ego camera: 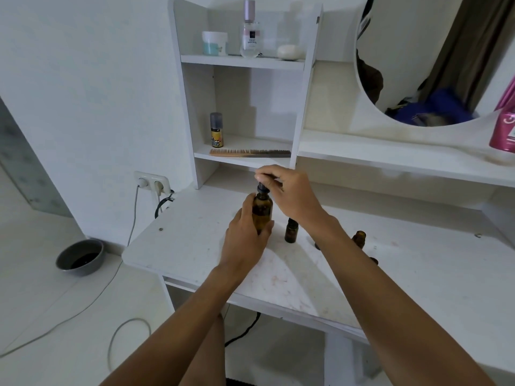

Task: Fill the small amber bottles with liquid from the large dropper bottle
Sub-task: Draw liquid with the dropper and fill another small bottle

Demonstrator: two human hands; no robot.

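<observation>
Wraps the left grip (245,238) round the large dropper bottle (262,210), a smooth amber glass cylinder held upright over the scuffed white bench (192,246) (base hidden by the palm). Pinches its black cap (262,187) with the right grip (289,190). Shows, just right of it, a small amber bottle (291,232), black-capped; farther right a second small bottle (359,238), uncapped.

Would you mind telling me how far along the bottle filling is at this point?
Possibly done: the capped small bottle stands closed, though its fill level is unreadable. In hand: the left hand holds the large dropper bottle upright while the right hand pinches its dropper cap. Left: an uncapped small bottle stands further right.
</observation>
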